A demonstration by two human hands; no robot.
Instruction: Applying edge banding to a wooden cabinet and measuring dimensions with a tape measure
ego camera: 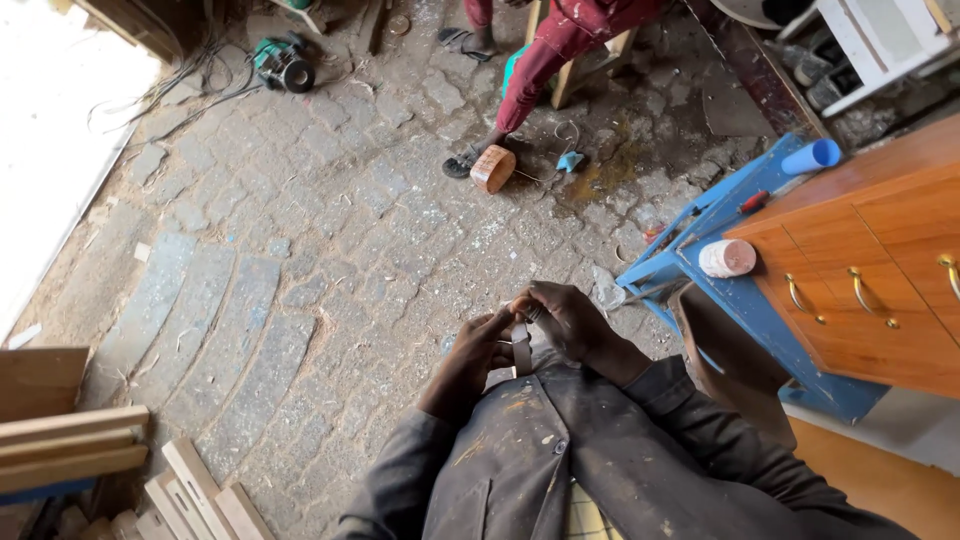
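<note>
Both of my hands meet in front of my chest over a small grey strip-like piece (520,350), which looks like a folded bit of sandpaper or metal. My left hand (472,362) pinches its lower part with curled fingers. My right hand (562,318) closes over its top end. I wear a dark, paint-spattered work coat (560,450). What exactly the piece is stays unclear, since my fingers cover most of it.
A wooden drawer cabinet (880,270) stands at the right on a blue frame (720,290) with a white jar (727,258) and a blue tube (812,156). Wood planks (70,440) lie at left. A seated person's red-trousered leg (540,60), a round orange block (492,168) and a green power tool (283,62) lie ahead.
</note>
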